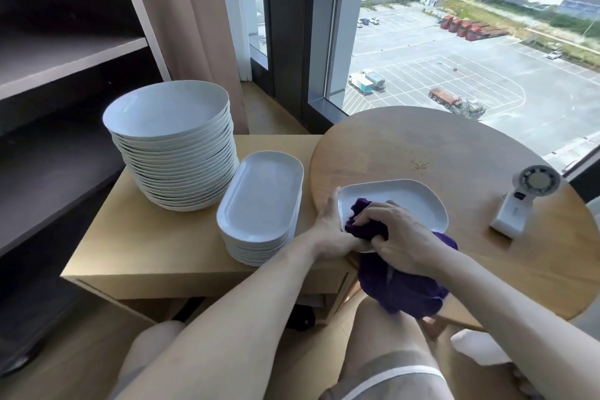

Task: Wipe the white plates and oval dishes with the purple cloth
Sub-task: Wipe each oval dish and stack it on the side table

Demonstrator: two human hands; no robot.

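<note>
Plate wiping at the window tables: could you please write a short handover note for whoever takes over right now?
Left hand holds the near-left rim of a white plate at the round table's near edge.
Right hand grips the bunched purple cloth and presses it into that plate; the rest hangs below.
On the square side table: a tall stack of round plates and a lower stack of oval dishes.
Done: this plate is mid-wipe; which stacked pieces are already wiped cannot be told.
Left: finish this plate, then wipe whatever remains.
</note>
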